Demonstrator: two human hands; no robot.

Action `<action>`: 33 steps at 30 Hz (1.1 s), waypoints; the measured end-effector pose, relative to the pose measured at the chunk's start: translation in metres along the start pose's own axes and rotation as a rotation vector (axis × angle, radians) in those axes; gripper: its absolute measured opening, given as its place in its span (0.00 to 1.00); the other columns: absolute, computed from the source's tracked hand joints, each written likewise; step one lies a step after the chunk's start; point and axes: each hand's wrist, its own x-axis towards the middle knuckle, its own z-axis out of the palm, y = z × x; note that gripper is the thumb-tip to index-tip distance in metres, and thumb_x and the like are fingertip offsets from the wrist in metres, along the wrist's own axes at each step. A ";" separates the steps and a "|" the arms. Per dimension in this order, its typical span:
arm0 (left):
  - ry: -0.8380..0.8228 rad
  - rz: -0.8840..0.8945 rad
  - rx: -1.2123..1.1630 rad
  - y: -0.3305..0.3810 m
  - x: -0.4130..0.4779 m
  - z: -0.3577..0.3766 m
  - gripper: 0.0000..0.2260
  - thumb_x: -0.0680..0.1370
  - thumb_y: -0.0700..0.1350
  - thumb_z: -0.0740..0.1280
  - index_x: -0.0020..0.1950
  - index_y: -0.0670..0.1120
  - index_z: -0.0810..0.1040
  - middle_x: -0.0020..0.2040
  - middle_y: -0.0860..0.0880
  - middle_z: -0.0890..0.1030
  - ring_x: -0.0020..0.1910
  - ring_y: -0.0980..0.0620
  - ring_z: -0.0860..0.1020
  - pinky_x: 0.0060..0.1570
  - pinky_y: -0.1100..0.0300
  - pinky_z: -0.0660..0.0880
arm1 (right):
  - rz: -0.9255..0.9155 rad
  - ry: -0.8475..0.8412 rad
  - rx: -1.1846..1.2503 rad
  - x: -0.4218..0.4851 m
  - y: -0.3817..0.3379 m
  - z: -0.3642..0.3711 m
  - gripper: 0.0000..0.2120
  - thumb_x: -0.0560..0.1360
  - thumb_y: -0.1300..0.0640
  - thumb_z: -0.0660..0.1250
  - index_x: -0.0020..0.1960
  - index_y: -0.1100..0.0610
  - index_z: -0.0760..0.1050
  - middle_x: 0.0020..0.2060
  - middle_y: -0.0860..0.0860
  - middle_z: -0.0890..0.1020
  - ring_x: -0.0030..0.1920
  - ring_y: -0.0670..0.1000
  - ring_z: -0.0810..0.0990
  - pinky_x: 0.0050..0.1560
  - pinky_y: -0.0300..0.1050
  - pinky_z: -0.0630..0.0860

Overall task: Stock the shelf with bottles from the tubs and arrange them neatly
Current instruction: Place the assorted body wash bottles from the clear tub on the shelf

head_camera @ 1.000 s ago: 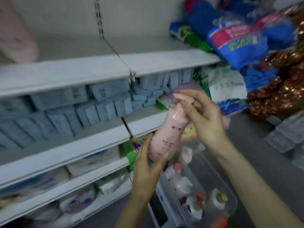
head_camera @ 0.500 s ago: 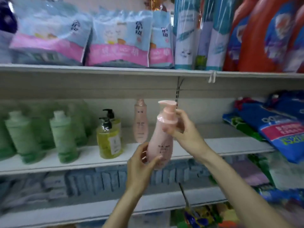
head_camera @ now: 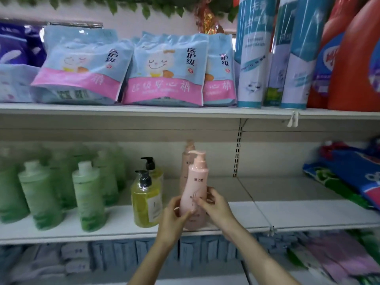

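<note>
A pink pump bottle [head_camera: 196, 182] stands upright at the front of the white middle shelf [head_camera: 308, 219]. My left hand [head_camera: 174, 217] grips its lower body from the left, and my right hand [head_camera: 213, 206] holds it from the right, fingers curled round its waist. A second pink bottle [head_camera: 186, 159] stands directly behind it. Left of them stand two yellow pump bottles [head_camera: 146, 200] with black pumps, then several green bottles [head_camera: 88, 194]. The tubs are out of view.
Bare shelf board stretches right of the pink bottle to blue bags [head_camera: 353, 177] at the far right. The upper shelf [head_camera: 144, 111] carries pastel packs, tall cans and red jugs. Blue packets [head_camera: 123, 256] fill the shelf below.
The pink bottle went from above the tub up to the middle shelf and now stands on it. My right hand slid from the pump down to the bottle's waist. The view rose to the shelves.
</note>
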 end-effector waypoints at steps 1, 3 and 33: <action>0.005 -0.005 -0.010 -0.002 0.003 0.003 0.18 0.73 0.42 0.72 0.61 0.48 0.72 0.55 0.52 0.80 0.50 0.62 0.79 0.43 0.69 0.77 | -0.007 -0.001 -0.017 0.005 0.001 0.000 0.15 0.72 0.58 0.71 0.56 0.50 0.72 0.54 0.51 0.81 0.54 0.49 0.80 0.55 0.44 0.78; 0.037 -0.011 -0.048 -0.007 0.006 0.008 0.17 0.74 0.42 0.71 0.62 0.48 0.72 0.56 0.51 0.80 0.51 0.61 0.79 0.45 0.68 0.77 | -0.027 0.007 -0.062 0.013 0.004 0.001 0.16 0.72 0.58 0.72 0.57 0.51 0.71 0.55 0.51 0.81 0.54 0.49 0.80 0.54 0.43 0.78; 0.004 0.397 0.461 0.020 -0.089 0.055 0.16 0.81 0.48 0.62 0.64 0.40 0.69 0.59 0.39 0.71 0.56 0.43 0.75 0.48 0.50 0.75 | 0.379 0.253 -0.079 -0.179 0.072 -0.189 0.11 0.78 0.61 0.63 0.60 0.60 0.73 0.46 0.51 0.79 0.41 0.49 0.80 0.45 0.40 0.76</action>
